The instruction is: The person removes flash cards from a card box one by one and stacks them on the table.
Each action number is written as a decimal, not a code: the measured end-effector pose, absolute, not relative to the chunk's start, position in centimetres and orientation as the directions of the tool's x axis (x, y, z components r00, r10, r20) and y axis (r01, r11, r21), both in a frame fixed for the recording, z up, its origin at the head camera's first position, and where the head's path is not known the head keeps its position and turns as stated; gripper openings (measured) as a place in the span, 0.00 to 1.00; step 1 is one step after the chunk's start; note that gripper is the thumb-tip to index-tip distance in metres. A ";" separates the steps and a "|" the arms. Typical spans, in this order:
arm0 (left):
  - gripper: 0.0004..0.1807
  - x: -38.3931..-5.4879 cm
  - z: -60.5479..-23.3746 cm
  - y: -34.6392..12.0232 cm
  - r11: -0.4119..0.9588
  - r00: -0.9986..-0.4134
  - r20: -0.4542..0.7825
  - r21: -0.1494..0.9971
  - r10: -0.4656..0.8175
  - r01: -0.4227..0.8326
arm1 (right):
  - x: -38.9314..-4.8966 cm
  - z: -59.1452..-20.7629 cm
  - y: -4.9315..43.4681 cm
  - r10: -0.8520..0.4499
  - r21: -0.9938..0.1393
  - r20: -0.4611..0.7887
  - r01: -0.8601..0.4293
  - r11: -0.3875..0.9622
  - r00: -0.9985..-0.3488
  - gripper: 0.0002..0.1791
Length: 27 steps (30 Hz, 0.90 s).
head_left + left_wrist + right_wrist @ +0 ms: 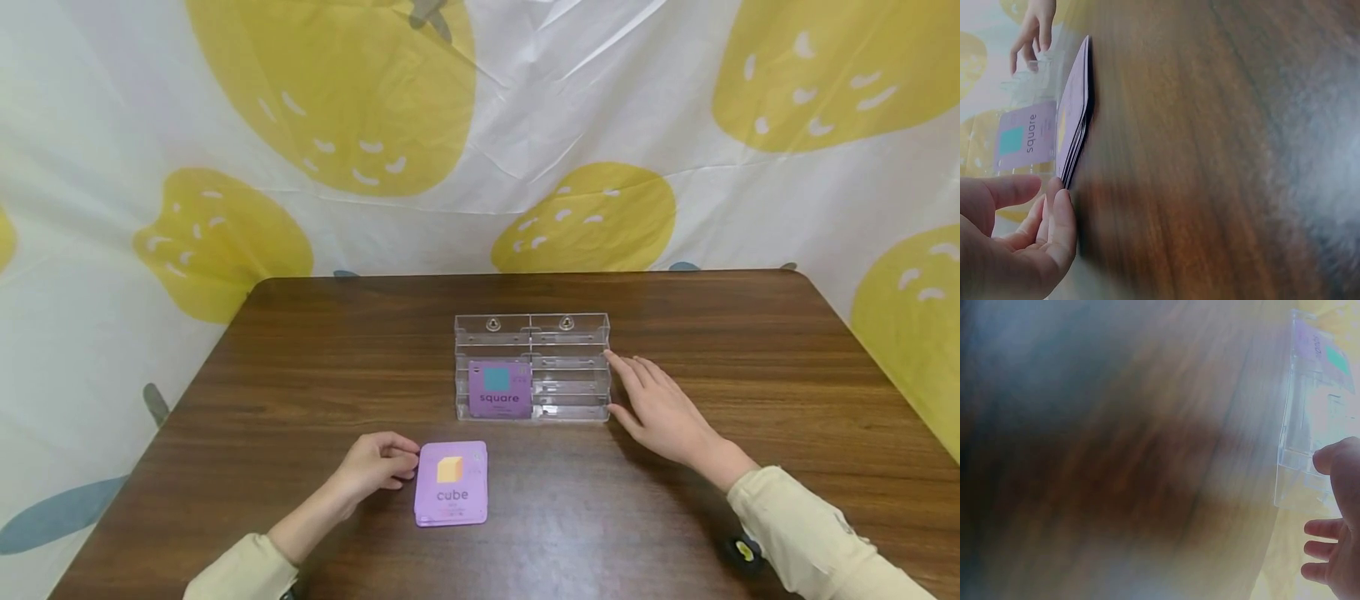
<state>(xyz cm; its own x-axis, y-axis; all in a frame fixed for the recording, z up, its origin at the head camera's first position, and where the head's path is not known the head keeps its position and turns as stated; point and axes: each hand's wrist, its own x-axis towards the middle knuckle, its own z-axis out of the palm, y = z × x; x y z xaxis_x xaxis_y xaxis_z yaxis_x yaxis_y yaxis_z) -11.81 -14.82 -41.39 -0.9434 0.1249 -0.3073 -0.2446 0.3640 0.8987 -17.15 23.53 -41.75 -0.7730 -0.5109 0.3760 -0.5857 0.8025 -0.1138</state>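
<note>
A stack of purple cards [452,479], topped by one printed "cube" with a yellow cube, lies on the table. My left hand [375,465] is at the stack's left edge with loosely bent fingers. In the left wrist view its fingertips [1060,199] meet the card edges, while the thumb stays apart from them. Behind the stack stands a clear tiered card holder [570,387] with two columns. A purple "square" card [500,404] sits upright in its lower left part. My right hand [663,412] rests against the holder's right side, fingers extended.
The brown wooden table [337,350] ends at a back edge against a white cloth [420,229] with yellow fruit shapes. A small dark round object [744,552] shows beside the right sleeve.
</note>
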 end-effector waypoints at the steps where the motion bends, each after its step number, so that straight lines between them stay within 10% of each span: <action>1: 0.12 -11.8 -41.4 -14.8 0.369 -0.944 -0.306 0.897 0.126 -0.242 | -17.1 -41.7 23.5 -0.510 -0.114 0.376 -0.585 0.803 -0.774 0.39; 27: 0.11 -15.0 -39.9 -14.0 0.363 -0.970 -0.191 0.923 0.150 -0.125 | -17.1 -41.7 23.5 -0.510 -0.124 0.352 -0.579 0.806 -0.785 0.39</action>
